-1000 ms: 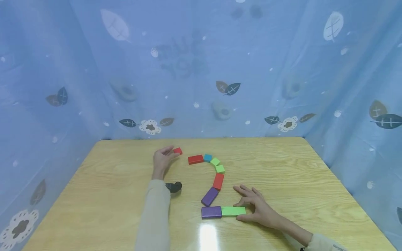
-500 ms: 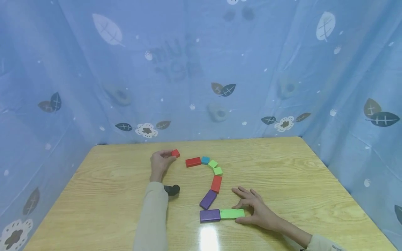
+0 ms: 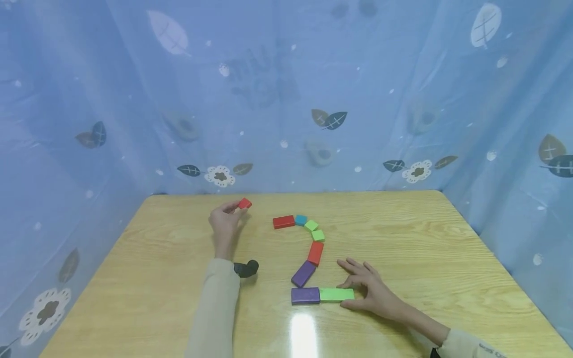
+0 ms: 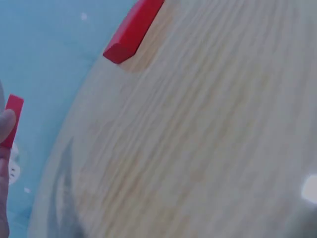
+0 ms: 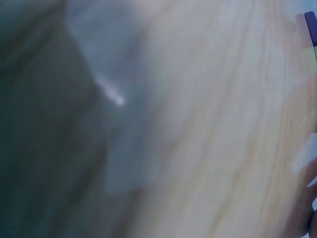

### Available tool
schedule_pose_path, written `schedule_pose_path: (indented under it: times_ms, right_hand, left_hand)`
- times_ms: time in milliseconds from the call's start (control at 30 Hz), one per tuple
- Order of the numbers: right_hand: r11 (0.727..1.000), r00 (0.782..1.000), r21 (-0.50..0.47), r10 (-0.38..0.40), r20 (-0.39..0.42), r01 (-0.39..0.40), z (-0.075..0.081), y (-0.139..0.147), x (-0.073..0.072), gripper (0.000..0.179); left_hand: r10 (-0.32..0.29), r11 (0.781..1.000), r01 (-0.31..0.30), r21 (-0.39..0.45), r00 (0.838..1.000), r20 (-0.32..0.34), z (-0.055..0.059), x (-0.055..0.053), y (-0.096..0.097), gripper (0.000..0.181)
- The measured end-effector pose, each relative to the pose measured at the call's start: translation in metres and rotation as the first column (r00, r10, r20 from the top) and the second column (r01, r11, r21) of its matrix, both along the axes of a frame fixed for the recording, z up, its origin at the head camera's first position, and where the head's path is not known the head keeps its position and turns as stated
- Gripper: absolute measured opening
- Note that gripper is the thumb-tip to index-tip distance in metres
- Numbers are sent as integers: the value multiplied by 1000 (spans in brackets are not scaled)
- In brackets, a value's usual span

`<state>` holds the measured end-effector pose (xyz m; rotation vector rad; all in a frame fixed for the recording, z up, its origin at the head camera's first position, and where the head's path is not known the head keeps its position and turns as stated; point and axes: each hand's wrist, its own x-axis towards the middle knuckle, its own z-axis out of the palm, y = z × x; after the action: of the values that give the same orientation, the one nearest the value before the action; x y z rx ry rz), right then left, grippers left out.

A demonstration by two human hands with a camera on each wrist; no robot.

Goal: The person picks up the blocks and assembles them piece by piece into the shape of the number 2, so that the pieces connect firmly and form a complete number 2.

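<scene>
Between thumb and fingers, my left hand [image 3: 224, 222] pinches a small red block [image 3: 244, 203] near the table's back edge. The left wrist view shows the same red block [image 4: 15, 111] and a thumb at the left border. My right hand [image 3: 373, 293] has thumb and index finger on opposite long sides of a light green block [image 3: 331, 295], its other fingers spread. That green block lies end to end with a purple block [image 3: 305, 296]. From there a curve of blocks runs back: purple [image 3: 304, 274], red [image 3: 315, 253], two small green ones [image 3: 318, 235], blue [image 3: 301, 220] and dark red [image 3: 284, 222].
A black rounded object [image 3: 247, 269] sticks out beside the left sleeve [image 3: 215, 303]. The wooden table [image 3: 147, 278] is bordered by a blue patterned curtain [image 3: 277, 99] at the back and sides. A bright reflection lies at the table's front.
My left hand has closed its fingertips on the small red block and moved it back and to the left, away from the dark red block. My right hand stays at the green block.
</scene>
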<state>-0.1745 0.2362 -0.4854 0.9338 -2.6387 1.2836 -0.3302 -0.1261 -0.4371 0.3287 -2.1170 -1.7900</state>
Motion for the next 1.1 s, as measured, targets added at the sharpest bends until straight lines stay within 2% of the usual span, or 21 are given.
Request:
schedule_pose_path:
  times_ms: [200,300,400,600,833,967,1100]
  right_hand:
    - [1000,999,4,-3,-40,4,4,4,-4,20]
    - [1000,998,8,-13,-54,13,7,6,-7,19]
    - [1000,999,9,-12,-49,12,9,6,-9,19]
    - [1000,999,13,-5,-41,5,9,6,-9,20]
    - [1000,999,2,-3,-38,3,5,5,-7,19]
    - [1000,1000,-2,6,-30,-6,3,3,-4,19]
    - [1000,1000,-6,12,-25,-12,3,1,-1,19]
  left_hand:
    - [88,992,-89,86,996,17,-1,9,12,30]
    - [120,988,-120,93,993,11,1,12,19,30]
    - [151,986,-151,72,989,4,1,17,24,30]
    - [167,985,-170,33,984,63,-5,28,33,29]
    - [208,977,-200,-75,971,115,-11,37,45,28]
    - [221,971,-208,-122,969,107,-15,43,51,27]
    - [209,973,-202,-116,976,56,-20,46,54,28]
